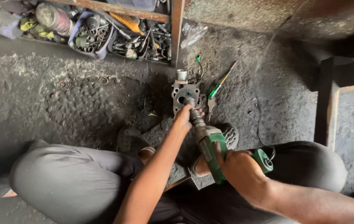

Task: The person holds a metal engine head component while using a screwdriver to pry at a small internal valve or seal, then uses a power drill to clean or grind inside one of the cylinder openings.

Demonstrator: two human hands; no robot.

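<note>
the person sat on the floor with a green drill aimed into the bore of a grey cylinder that stood just beyond the feet. the right hand was clamped round the drill body, the left hand closed on its chuck end. the step looked like working the bore; next it would call for a steady, straight push. a screwdriver lay just right of the cylinder, a tool shelf far left
</note>
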